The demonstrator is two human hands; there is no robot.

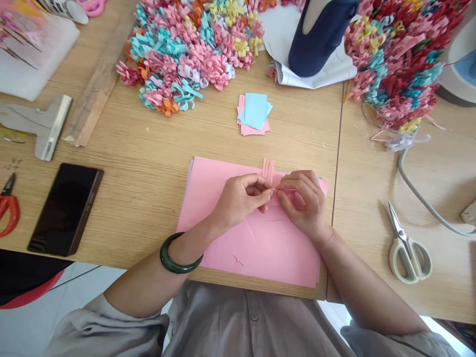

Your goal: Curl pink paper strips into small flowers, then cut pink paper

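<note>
My left hand [250,197] and my right hand [305,202] meet above a stack of pink paper sheets [238,248]. Their thumbs and fingertips are pinched together on a small piece of pink paper [275,192], mostly covered by the fingers. Narrow pink paper strips [268,169] stick up just beyond the left fingertips; whether they belong to the pinched piece I cannot tell. Thin paper slivers [238,260] lie on the top sheet. Past the hands sits a small pile of blue and pink paper squares [255,112].
Curled paper pieces in many colours [201,49] are heaped at the back, with another heap [401,64] at back right. A dark blue object [316,42] stands on white paper. Scissors [407,250] lie right; a phone [66,208], red-handled cutters [8,206] and a wooden strip [98,89] lie left.
</note>
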